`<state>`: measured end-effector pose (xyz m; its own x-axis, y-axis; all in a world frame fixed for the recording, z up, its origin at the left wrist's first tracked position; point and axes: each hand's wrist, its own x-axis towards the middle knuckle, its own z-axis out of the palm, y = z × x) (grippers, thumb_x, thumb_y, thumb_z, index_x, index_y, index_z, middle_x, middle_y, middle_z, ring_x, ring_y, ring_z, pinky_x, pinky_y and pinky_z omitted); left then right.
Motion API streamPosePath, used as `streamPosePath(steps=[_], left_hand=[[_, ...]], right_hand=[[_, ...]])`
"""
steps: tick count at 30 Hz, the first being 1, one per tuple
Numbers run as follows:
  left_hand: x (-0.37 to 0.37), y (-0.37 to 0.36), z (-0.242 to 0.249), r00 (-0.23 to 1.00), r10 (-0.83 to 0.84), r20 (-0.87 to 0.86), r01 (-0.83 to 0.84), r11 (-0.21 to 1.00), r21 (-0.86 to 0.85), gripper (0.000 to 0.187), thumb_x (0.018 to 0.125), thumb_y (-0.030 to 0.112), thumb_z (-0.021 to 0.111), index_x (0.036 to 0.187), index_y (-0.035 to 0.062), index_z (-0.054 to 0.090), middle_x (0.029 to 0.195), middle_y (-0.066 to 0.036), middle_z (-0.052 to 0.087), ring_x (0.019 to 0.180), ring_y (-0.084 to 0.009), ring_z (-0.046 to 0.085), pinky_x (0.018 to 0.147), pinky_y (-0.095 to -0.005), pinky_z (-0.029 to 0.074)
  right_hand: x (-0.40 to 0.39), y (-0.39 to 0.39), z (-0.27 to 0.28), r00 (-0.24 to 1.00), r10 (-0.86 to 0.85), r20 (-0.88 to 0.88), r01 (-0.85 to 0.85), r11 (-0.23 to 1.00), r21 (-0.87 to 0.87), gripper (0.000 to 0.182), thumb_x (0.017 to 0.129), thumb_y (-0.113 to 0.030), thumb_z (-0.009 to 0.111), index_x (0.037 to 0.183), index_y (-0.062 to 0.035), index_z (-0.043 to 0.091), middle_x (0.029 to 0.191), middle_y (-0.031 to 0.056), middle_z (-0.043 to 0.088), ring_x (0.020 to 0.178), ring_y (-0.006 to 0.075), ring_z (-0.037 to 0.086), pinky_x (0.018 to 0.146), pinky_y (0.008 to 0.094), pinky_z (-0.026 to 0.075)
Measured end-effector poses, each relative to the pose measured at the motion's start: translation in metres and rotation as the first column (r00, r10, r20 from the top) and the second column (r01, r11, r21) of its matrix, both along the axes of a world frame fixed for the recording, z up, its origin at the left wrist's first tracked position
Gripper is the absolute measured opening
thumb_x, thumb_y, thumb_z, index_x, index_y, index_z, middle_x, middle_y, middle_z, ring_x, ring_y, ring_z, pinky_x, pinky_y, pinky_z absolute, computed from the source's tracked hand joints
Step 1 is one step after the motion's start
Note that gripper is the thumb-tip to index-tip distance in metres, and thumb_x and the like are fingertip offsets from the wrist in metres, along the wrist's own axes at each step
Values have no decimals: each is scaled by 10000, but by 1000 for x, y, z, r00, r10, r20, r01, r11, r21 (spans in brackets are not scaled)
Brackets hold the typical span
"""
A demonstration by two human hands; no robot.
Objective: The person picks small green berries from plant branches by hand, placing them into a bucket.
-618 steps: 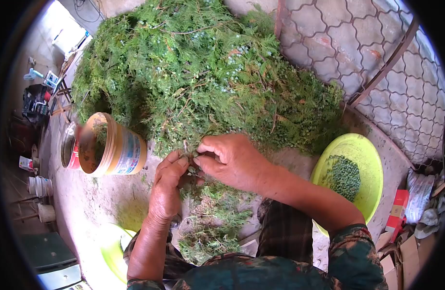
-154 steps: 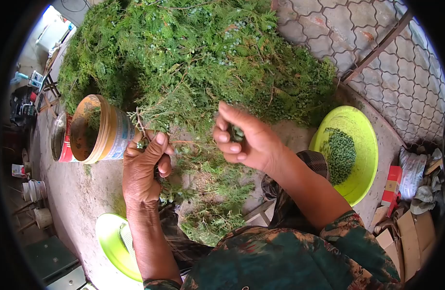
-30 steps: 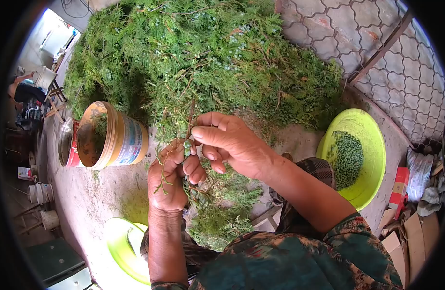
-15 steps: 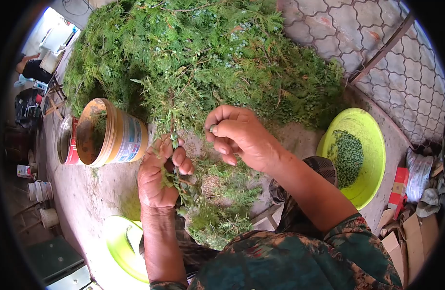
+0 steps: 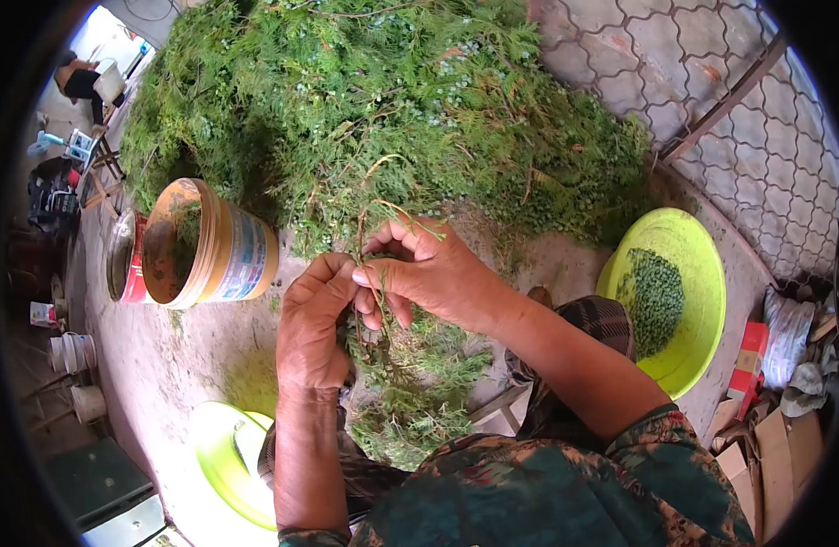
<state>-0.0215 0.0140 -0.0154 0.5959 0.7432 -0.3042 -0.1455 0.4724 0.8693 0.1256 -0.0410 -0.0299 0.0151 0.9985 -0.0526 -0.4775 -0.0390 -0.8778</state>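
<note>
In front of me a thin conifer twig (image 5: 361,239) stands roughly upright, its curved tip bending to the right at the top. My left hand (image 5: 315,314) is closed around its lower part, thumb against the fingers. From the right, my right hand (image 5: 429,278) meets it, its thumb and fingers pinching the twig beside my left thumb. Whether a small cone also lies between those fingers I cannot make out. A lime-green basin (image 5: 707,301) to the right holds a heap of small green cones (image 5: 657,301).
A big pile of leafy branches (image 5: 346,109) lies ahead. At left stand a yellow bucket (image 5: 242,260) and a red bucket (image 5: 132,260). Another green basin (image 5: 214,465) sits at lower left. Loose sprigs (image 5: 415,392) litter the floor between my legs. A person (image 5: 82,82) is far left.
My right hand has come left and down from apart to the twig. My left hand has turned, and the twig's bare curved tip now shows above both hands.
</note>
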Motion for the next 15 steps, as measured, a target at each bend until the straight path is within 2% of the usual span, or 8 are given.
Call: streamPosePath(steps=[2,4,6,8,10,11,13,15], left_hand=[[-2,1,1,999,-31,16,31,999,-16,124,883,128,549,879,6,526,666,-53,542,557,-134,513,527,-244,428],[-3,1,5,984,-70,166,102,976,-192,127,884,130,545,878,4,526,656,-51,530,547,-136,501,520,-242,422],[-3,1,7,980,-76,183,110,976,-185,122,884,127,546,879,5,535,651,-48,530,542,-132,497,520,-240,421],[-3,0,8,976,-82,200,118,977,-176,118,883,125,547,881,7,544,645,-45,530,537,-128,493,520,-238,420],[-2,1,7,995,-86,-59,91,992,82,127,885,108,546,918,-11,575,646,-28,539,534,-101,487,511,-226,423],[-1,1,6,996,-72,-55,77,993,87,127,885,108,546,918,-11,575,646,-28,539,534,-101,487,511,-226,423],[0,1,3,979,63,-193,-9,963,269,154,885,84,546,974,-29,601,656,-7,549,541,-70,486,501,-212,430],[-3,5,5,974,82,-212,-12,949,315,178,888,71,542,1012,-42,603,664,5,547,549,-54,481,497,-203,437]], right_hand=[[5,-3,3,999,27,-43,-28,999,-17,212,861,-112,596,954,43,483,631,87,574,465,118,541,377,224,413],[8,-6,3,995,53,-84,-56,998,-33,202,861,-117,594,942,39,493,623,83,569,455,120,533,383,239,425],[12,-7,2,962,121,-243,-143,987,-75,175,861,-122,592,934,17,515,634,64,562,459,113,521,384,256,433],[17,-9,9,946,116,-302,-156,981,-112,152,855,-114,594,927,-1,523,652,54,556,457,102,504,372,249,421],[23,-8,11,932,98,-348,-178,962,-208,99,859,-128,553,910,-45,535,715,44,541,455,68,446,335,222,373],[27,-7,6,932,112,-344,-190,960,-204,99,859,-128,553,910,-45,535,715,44,541,455,68,446,335,222,373],[36,-8,-9,804,-96,-587,-92,955,-282,102,855,-151,502,895,-65,538,721,45,534,445,57,414,317,215,336],[44,-7,-11,795,-25,-606,-120,973,-199,111,849,-172,469,876,-91,539,726,42,541,469,58,425,319,218,313]])
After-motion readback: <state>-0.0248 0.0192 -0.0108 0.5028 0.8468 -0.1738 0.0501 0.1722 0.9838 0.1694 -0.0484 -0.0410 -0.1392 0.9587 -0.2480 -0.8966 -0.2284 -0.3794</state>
